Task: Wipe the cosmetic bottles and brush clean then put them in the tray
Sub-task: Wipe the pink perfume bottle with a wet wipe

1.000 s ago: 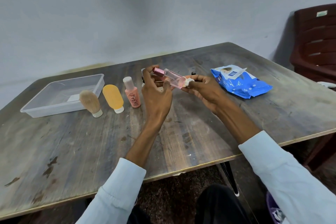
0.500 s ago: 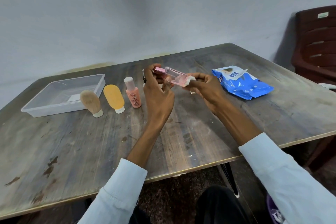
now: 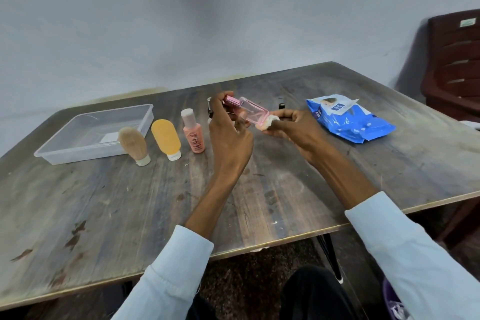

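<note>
My left hand (image 3: 230,135) grips a clear pink perfume bottle (image 3: 250,111) with a metallic pink cap, held tilted above the table. My right hand (image 3: 298,130) pinches a small white wipe (image 3: 270,122) against the bottle's bottom end. To the left stand a peach bottle (image 3: 193,132), an orange tube (image 3: 166,139) on its cap, and a tan brush (image 3: 133,145) on its white base. The clear plastic tray (image 3: 85,152) lies at the far left, holding only a white label.
A blue pack of wet wipes (image 3: 348,118) lies right of my hands. Small dark objects (image 3: 281,106) sit on the wooden table (image 3: 130,210) behind my hands, partly hidden. A dark red plastic chair (image 3: 457,65) stands at the right, past the table's corner.
The bottle has been turned slightly in my left hand while the right hand keeps rubbing the wipe at its bottom end. Nothing else on the table moved.
</note>
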